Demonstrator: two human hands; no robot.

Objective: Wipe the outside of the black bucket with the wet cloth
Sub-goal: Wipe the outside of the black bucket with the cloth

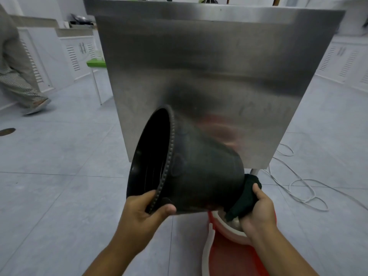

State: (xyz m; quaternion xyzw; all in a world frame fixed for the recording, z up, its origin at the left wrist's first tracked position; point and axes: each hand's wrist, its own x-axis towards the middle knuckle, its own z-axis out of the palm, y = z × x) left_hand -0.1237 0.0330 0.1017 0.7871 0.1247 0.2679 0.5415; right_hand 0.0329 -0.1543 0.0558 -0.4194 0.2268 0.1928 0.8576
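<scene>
Ok, we see black bucket (199, 172) mid-frame, tipped sideways, mouth facing left. Left hand (143, 214) fingers clamp lower rim. Right hand (258, 210) fingers bunched around wet cloth (247, 194), pressed against bucket base, lower right.

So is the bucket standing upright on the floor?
No, the bucket is held tipped sideways in the air, left hand on its rim, right hand pressing the cloth to its base.

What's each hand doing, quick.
Left hand: closed on the bucket rim.
Right hand: closed on the cloth, at the bucket's base.
</scene>
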